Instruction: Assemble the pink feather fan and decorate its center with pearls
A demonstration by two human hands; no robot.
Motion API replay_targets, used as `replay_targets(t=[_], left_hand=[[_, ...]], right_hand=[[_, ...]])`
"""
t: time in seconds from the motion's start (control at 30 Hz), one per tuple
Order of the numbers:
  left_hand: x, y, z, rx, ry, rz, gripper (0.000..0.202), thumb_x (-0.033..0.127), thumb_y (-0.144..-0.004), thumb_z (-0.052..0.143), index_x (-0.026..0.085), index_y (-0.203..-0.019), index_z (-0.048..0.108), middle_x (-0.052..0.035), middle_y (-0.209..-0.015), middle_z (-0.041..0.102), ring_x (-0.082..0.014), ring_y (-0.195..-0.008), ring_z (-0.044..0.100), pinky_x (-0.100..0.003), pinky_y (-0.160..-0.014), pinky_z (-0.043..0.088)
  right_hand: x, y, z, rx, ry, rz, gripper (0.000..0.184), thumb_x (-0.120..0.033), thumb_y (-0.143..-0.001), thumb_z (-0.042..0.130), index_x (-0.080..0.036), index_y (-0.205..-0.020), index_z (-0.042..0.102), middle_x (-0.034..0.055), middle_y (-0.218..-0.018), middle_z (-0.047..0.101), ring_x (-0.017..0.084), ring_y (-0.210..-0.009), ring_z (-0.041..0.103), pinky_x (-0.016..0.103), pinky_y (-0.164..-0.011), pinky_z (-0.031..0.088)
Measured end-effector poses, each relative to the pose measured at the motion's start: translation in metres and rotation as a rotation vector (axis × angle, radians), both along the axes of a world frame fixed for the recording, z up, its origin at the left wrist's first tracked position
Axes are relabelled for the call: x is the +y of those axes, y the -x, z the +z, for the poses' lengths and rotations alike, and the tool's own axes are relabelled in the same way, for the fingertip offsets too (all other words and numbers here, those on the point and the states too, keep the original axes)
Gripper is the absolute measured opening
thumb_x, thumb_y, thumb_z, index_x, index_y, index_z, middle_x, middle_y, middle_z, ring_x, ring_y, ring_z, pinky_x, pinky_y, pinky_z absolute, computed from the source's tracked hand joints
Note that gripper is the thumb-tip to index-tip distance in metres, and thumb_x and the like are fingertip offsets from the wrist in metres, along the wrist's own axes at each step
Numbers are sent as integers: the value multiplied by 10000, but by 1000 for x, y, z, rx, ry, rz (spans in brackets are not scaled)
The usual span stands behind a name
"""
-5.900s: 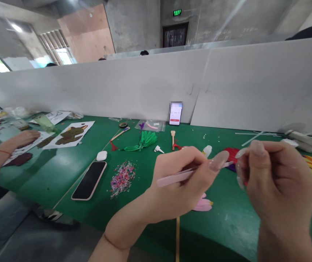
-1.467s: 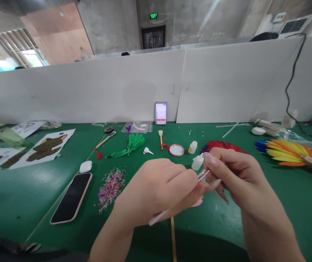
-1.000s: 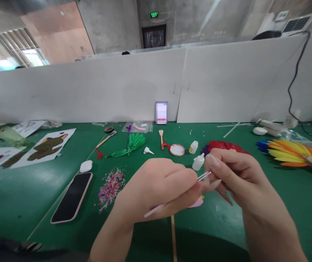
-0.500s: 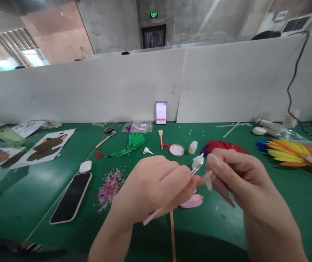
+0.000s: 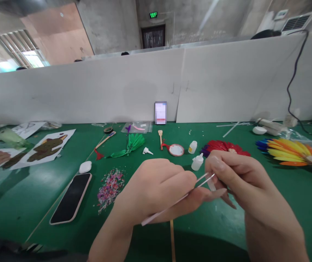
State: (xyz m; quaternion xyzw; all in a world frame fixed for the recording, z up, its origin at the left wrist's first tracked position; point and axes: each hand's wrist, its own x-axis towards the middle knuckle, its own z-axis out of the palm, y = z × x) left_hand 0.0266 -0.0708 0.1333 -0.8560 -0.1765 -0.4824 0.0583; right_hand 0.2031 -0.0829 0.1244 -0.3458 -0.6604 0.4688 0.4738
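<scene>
- Just in front of the spouted bottle (image 5: 197,162), the left hand (image 5: 166,189) grips tweezers (image 5: 156,215), prongs apart; misjudged closing could miss the translucent sliver (image 5: 211,184).
- Right hand (image 5: 240,182) pinches, apparently, that sliver; overpressing could crumple it.

Tweezers (image 5: 152,217) partly hidden; phone screen (image 5: 160,112) blurred.

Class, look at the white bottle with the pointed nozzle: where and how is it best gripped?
Likely around the lower body of the white bottle, below the narrow nozzle, coming from the left: it stands upright, that body is its broadest part, and the right hand appears close on its right.
</scene>
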Motion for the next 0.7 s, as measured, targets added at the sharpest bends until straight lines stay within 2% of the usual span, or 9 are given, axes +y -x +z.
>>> replay_targets(t=[0.27, 0.4, 0.7], left_hand=[[1, -1, -1, 5, 48, -19, 256, 162, -866, 474, 161, -609, 475, 36, -487, 437, -69, -441, 325, -218, -418, 249], [3, 0, -1, 8, 107, -63, 236, 151, -847, 498, 157, -611, 483, 44, -488, 431, -67, -446, 322, -220, -408, 245], [0, -5, 0, -24, 7, 1, 265, 97, -807, 499, 157, -553, 459, 35, -466, 439, -72, -431, 292, -237, -396, 231]], right_hand=[[6, -2, 1, 5, -19, 77, 436, -434, -937, 433, -178, -585, 432, -72, -412, 379, 29, -340, 315, 138, -318, 247], [7, -3, 1, 9, -5, 108, 420, -422, -939, 439, -175, -599, 429, -72, -425, 389, 23, -342, 322, 137, -320, 241], [7, -1, 0, 41, 21, 120, 409, -423, -932, 450, -183, -601, 436, -74, -410, 377, 29, -320, 292, 153, -299, 212]])
